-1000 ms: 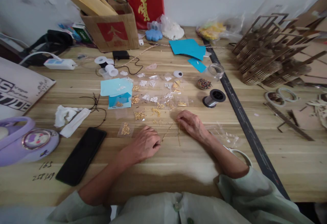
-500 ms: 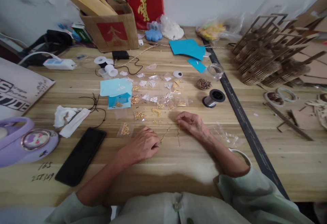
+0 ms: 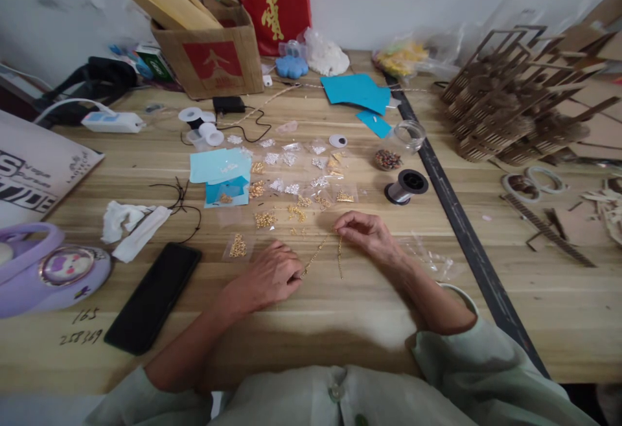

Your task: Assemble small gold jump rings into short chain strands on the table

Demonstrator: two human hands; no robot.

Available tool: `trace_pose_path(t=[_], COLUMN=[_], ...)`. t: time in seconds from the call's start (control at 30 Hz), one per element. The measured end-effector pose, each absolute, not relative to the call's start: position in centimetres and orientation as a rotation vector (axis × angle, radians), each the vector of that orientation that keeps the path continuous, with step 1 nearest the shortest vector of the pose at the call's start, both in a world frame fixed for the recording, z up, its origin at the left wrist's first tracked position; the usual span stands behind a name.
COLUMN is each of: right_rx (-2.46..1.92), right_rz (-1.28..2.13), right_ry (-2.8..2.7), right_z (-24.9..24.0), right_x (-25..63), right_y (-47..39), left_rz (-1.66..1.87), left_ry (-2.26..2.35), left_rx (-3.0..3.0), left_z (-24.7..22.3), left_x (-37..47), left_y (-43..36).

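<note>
A thin gold-coloured chain [image 3: 317,256] runs slantwise from my left hand [image 3: 272,272] up toward my right hand [image 3: 363,233]. My left hand rests on the wooden table, its fingers curled, with one end of the chain at the thumb side. Thumb and forefinger of my right hand pinch the chain's upper part, and a short length of it hangs down below them. Just beyond my hands lie small clear bags of gold findings [image 3: 265,220] and loose gold bits [image 3: 297,212]. Another bag of gold pieces [image 3: 238,247] is left of my left hand.
A wire spool [image 3: 407,186] and a bag of dark beads [image 3: 387,159] stand beyond my right hand. A black phone [image 3: 153,297] and a purple bag-shaped object [image 3: 53,270] lie to the left. Brown wooden models [image 3: 505,102] crowd the right side. A black strip [image 3: 466,251] crosses the table.
</note>
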State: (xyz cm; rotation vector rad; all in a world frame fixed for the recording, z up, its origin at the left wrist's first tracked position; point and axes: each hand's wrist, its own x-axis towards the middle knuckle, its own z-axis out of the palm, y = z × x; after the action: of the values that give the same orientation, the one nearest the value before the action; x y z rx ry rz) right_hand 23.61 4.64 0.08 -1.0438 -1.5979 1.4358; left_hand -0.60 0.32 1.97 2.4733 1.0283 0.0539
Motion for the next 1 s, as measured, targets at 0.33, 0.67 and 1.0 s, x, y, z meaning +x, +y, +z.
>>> trace_pose_path(t=[0.33,0.67,1.0], right_rx=[-0.984,-1.018,-0.992], right_rz=[1.439,1.301,1.057], right_ry=[-1.609,-1.732,-1.949], right_z=[-0.4,-0.5,0.2], right_x=[23.7,23.4,22.4], right_y=[4.6,4.2,2.9], left_rz=[0.041,0.355,0.628], left_ry=[1.013,1.19,1.308], left_rx=[2.387,2.167,1.889], left_z=[2.8,2.3,1.8], left_x=[-0.9,-0.3,1.8], left_y=[0.6,0.6,0.8])
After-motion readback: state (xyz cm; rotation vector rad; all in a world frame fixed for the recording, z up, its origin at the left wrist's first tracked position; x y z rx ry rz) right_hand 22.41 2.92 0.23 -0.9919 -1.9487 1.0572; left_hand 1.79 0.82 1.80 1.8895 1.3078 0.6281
